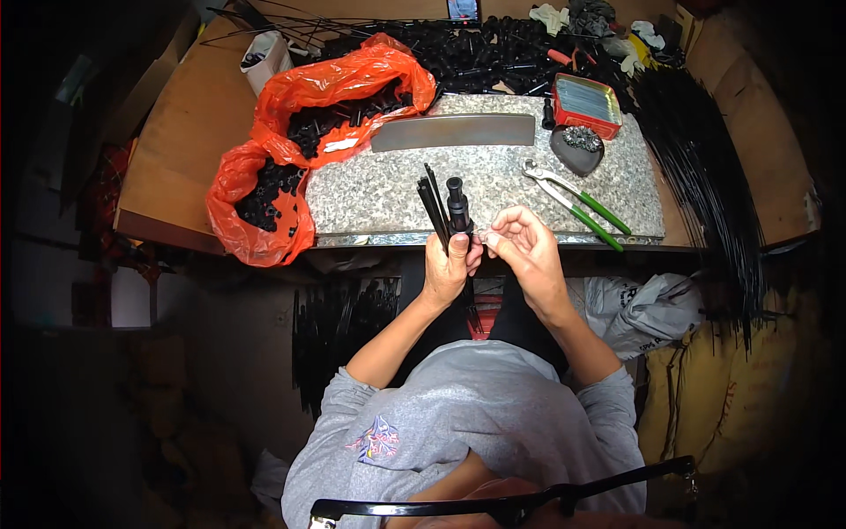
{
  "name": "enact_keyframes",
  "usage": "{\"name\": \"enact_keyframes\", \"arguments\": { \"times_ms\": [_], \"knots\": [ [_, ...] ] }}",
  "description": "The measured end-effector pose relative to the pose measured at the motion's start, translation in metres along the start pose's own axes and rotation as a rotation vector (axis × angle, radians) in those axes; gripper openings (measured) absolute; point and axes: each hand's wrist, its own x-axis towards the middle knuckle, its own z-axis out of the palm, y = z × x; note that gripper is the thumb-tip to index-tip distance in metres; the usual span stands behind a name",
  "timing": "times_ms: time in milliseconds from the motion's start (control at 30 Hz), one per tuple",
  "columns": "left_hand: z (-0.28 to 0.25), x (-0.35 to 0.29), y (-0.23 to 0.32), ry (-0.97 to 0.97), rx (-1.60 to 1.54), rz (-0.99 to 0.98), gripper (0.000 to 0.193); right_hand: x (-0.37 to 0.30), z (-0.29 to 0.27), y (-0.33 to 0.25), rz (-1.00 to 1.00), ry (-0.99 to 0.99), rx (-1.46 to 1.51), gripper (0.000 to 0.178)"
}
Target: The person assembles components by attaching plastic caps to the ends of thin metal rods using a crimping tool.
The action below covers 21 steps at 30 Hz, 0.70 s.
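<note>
My left hand (447,271) is closed around a black stepped tubular fitting (456,204) and several thin black rods (430,201) beside it. The fitting stands nearly upright, and the lower ends of the rods hang below my hand. Close against its right side, my right hand (534,264) pinches something thin and pale, perhaps a bit of wire, too small to make out. Both hands are at the front edge of a speckled stone slab (370,198). To their right on the slab lie end-cutting pincers (599,229) with green handles.
Two orange plastic bags (231,198) of small black parts sit at the left. A curved metal plate (454,132), a dark stone (577,159) with metal scraps and a red tin (586,106) of thin strips lie farther back. Black fittings (493,57) heap behind; long black rods (705,167) hang over the right edge.
</note>
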Motion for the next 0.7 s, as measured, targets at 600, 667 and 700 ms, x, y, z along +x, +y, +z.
{"name": "enact_keyframes", "arguments": {
  "times_ms": [600, 667, 700],
  "knots": [
    [-0.013, -0.004, -0.004, 0.086, -0.146, 0.017, 0.059, 0.003, -0.097, -0.024, -0.420, 0.266, -1.359, 0.029],
    [-0.014, -0.002, -0.006, 0.068, -0.173, 0.007, 0.059, -0.003, -0.116, -0.018, -0.342, 0.296, -1.545, 0.044],
    [-0.014, -0.001, -0.007, 0.065, -0.176, 0.010, 0.059, -0.002, -0.121, -0.012, -0.345, 0.298, -1.549, 0.044]
  ]
}}
